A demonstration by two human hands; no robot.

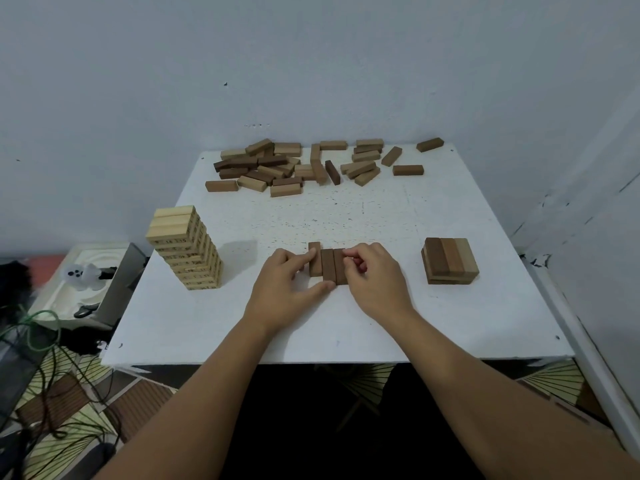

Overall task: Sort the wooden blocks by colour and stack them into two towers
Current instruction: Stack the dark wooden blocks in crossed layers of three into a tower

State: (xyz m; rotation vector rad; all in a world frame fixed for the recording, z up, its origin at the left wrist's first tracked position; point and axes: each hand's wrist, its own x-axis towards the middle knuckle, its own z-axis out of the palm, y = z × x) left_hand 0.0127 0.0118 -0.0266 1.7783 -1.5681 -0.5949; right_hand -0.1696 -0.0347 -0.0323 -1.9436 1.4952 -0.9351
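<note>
Here, we set down what we see, line by line.

Table: a square white tabletop [346,323], speckled with small dark marks, set into a corner of pale walls.

Loose pile: along the far edge we see a scatter of light and dark wooden blocks [298,168], some overlapping, a few lying apart toward the far right corner.

Pale tower: a tall stack of light wooden blocks [185,249] stands at the left edge of the table, well apart from our hands; dark printing shows on its side faces.

Dark stack: a low stack of brown wooden blocks [449,261] sits to the right, its top layer three blocks side by side, shading from dark to lighter.

Row in hand: three brown wooden blocks [327,265] lie flat side by side near the middle front of the table, between our hands; the leftmost one sits slightly farther back than the other two.

Left hand [287,282]: palm down, forefinger laid on the leftmost block, thumb stretched against the near end of the row.

Right hand [372,275]: palm down, fingers curled in against the right side of the row, pinching its rightmost block.

Floor clutter: cables, a white moulded tray and patterned matting lie left of the table.
</note>
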